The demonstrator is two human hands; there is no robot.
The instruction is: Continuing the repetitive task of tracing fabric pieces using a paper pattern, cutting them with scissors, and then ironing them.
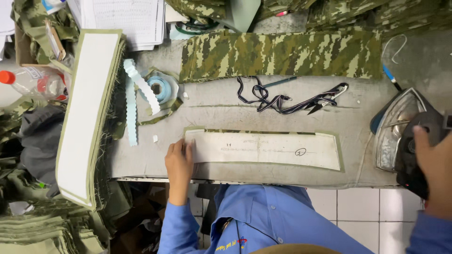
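Observation:
My left hand (179, 162) lies flat on the left end of a long white template strip (273, 149), which rests on an olive fabric piece whose edges show around it. The strip stretches across the grey padded pressing table (221, 108). My right hand (435, 164) grips the dark handle of an electric iron (398, 129) standing tilted at the table's right edge, its shiny soleplate facing left. I wear blue sleeves.
A camouflage fabric strip (282, 54) lies along the far side. Thread snips on a dark lanyard (292, 96) lie mid-table. A blue tape roll (159, 87) with loose scalloped tape sits left. A stack of white-faced fabric pieces (87, 113) and a plastic bottle (33, 81) lie further left.

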